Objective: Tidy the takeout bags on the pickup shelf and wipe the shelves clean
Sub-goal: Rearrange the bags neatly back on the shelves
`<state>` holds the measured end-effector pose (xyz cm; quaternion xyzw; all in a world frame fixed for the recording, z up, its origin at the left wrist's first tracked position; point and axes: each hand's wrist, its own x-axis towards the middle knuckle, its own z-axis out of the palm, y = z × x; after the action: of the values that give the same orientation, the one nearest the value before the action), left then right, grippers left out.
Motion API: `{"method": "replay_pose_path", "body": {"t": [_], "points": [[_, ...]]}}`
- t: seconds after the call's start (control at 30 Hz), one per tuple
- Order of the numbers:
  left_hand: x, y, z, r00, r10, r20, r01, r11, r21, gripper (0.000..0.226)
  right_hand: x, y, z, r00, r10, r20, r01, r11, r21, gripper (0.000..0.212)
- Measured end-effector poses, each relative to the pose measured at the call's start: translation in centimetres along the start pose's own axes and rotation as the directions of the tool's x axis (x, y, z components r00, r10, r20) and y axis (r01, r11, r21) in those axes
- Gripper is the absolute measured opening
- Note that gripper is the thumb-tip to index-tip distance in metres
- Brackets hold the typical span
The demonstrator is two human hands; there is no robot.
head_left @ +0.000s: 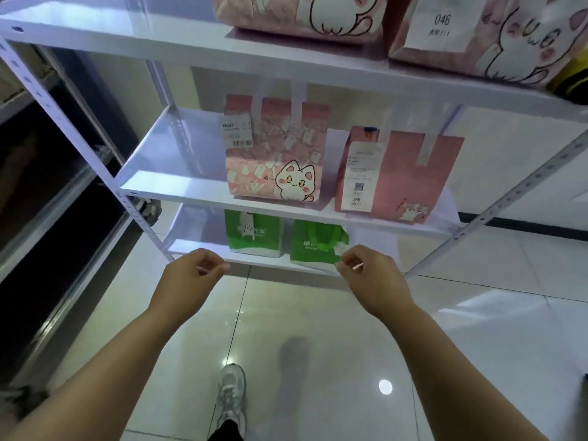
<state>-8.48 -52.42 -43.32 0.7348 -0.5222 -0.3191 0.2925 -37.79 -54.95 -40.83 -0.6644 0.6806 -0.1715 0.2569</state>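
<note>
A white metal shelf unit (178,192) stands in front of me. On its middle shelf a pink cat-print bag (276,154) stands upright beside a plain pink bag (401,176) with a receipt. Two green bags (253,233) (315,246) sit on the lower shelf. Two pink cat bags (299,14) (483,33) lie on the top shelf. My left hand (194,272) and my right hand (369,275) hover in front of the lower shelf with loosely curled fingers, holding nothing and touching nothing.
Glossy white floor tiles (318,329) spread below me, with my shoe (230,396) on them. A dark cabinet or door frame (47,218) runs along the left. A yellow and black object (572,81) sits at the top shelf's right end.
</note>
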Motion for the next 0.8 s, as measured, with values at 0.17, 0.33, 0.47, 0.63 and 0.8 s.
{"method": "replay_pose_path", "body": {"t": [0.17,0.33,0.47,0.63,0.8], "points": [[3.3,-4.8,2.3,0.999,-0.020,0.030,0.018,0.998,0.066,0.006,2.9,1.2,6.2,0.997,0.021,0.069,-0.022,1.000,0.013,0.007],[9.1,-11.1,6.3,0.999,-0.018,0.051,0.015,0.997,0.073,0.007,7.5,3.4,14.3,0.995,0.033,0.098,-0.033,0.999,-0.007,0.011],[14.1,-16.6,10.4,0.998,-0.017,0.057,0.014,0.999,0.050,0.008,11.9,5.8,20.8,0.995,0.016,0.093,-0.017,1.000,0.009,0.012],[20.1,-23.2,15.5,0.999,-0.003,0.036,0.002,0.999,0.037,0.009,17.1,9.3,28.8,0.997,0.009,0.072,-0.007,1.000,-0.024,0.014],[25.0,-28.6,19.9,1.000,0.018,0.018,-0.017,1.000,-0.012,0.008,21.1,12.5,35.4,0.999,0.031,0.026,-0.031,0.999,0.009,0.016]]}}
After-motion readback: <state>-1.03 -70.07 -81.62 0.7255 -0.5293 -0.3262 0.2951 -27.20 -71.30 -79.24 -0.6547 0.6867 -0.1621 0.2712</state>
